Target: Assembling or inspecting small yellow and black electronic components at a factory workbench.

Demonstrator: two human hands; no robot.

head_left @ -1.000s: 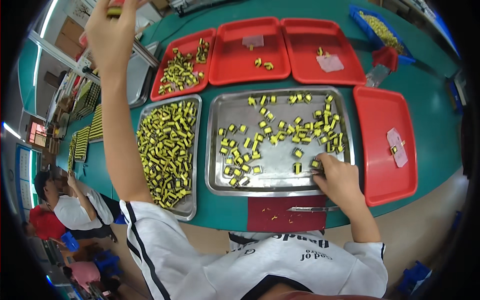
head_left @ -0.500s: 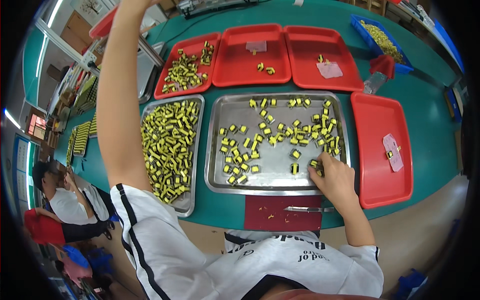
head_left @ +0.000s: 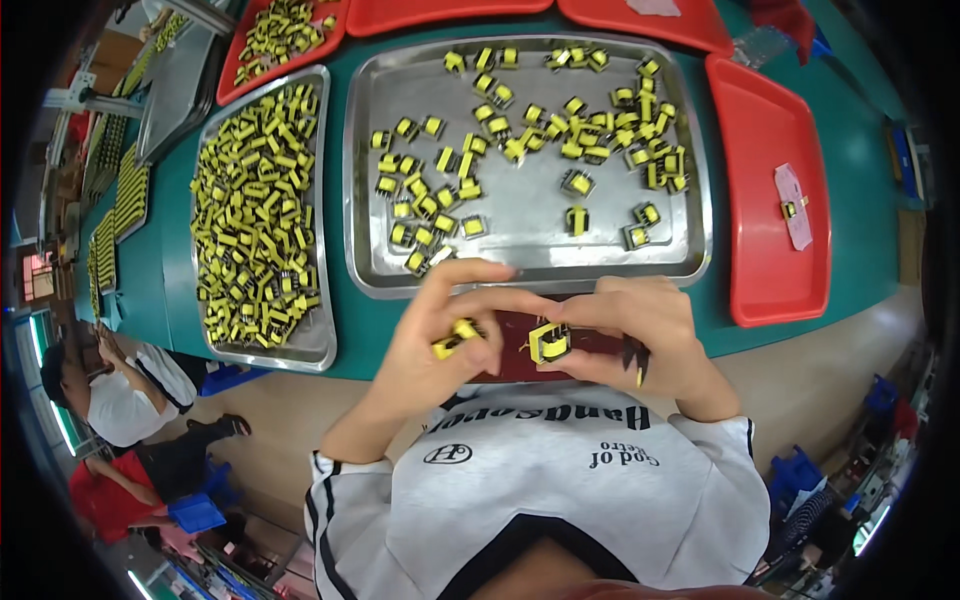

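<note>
Both hands meet low in front of my chest, by the table's near edge. My right hand (head_left: 645, 325) pinches a small yellow-taped transformer (head_left: 549, 344) with dark core and metal pins between thumb and fingers. Something dark with a yellow tip (head_left: 636, 362) also shows against its palm; I cannot make out what. My left hand (head_left: 430, 335) holds another yellow-and-black transformer (head_left: 458, 340) in its curled fingers, and one finger reaches over to the right hand's piece. Just beyond, a shallow steel tray (head_left: 530, 272) bears many loose transformers, most toward its far and left parts.
To the left, a second steel tray (head_left: 322, 200) is heaped with similar pieces. A red tray (head_left: 780, 270) with a pink slip (head_left: 795, 215) stands at the right. More red trays (head_left: 450, 12) line the far side. Beneath my hands lies a dark red mat (head_left: 515, 335). Co-workers sit at far left.
My left arm has come back from its far reach at upper left, a transformer now in that hand. My right hand has left the steel tray and come toward my chest. The view has tilted down.
</note>
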